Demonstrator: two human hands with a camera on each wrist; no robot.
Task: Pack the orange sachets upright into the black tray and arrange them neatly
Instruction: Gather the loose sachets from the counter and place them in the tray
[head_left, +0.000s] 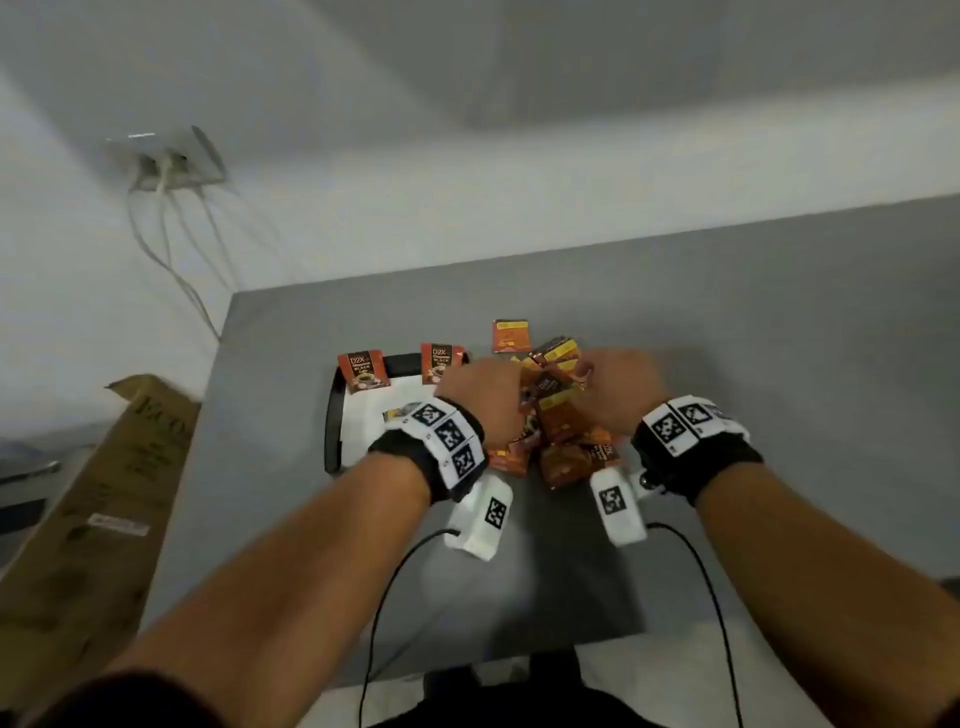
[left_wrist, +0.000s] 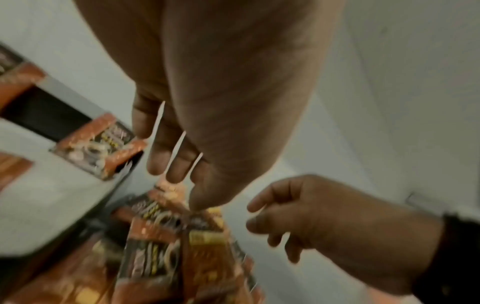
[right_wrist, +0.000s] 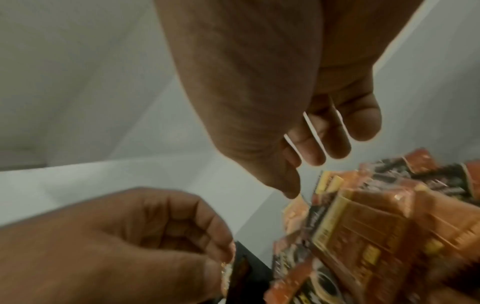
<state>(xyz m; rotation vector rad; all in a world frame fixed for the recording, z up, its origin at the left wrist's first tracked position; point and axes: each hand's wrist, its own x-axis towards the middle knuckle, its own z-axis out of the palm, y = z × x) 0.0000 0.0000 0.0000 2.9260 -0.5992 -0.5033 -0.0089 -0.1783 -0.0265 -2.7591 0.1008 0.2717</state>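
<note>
A black tray (head_left: 332, 415) with a white floor sits left of centre on the grey table. Two orange sachets (head_left: 363, 371) (head_left: 441, 364) stand upright against its far wall. A loose pile of orange sachets (head_left: 566, 436) lies just right of the tray, between my hands. My left hand (head_left: 483, 395) hovers at the pile's left side, and its thumb and curled fingers (right_wrist: 221, 253) pinch the top edge of one sachet (head_left: 545, 387). My right hand (head_left: 618, 384) hangs over the pile's far right, fingers (right_wrist: 311, 152) loosely bent, holding nothing.
One sachet (head_left: 511, 335) lies flat beyond the pile. A cardboard box (head_left: 119, 467) leans off the table's left edge. A wall socket with cables (head_left: 171, 166) is at the far left. Grey table surface stretches to the right and towards me.
</note>
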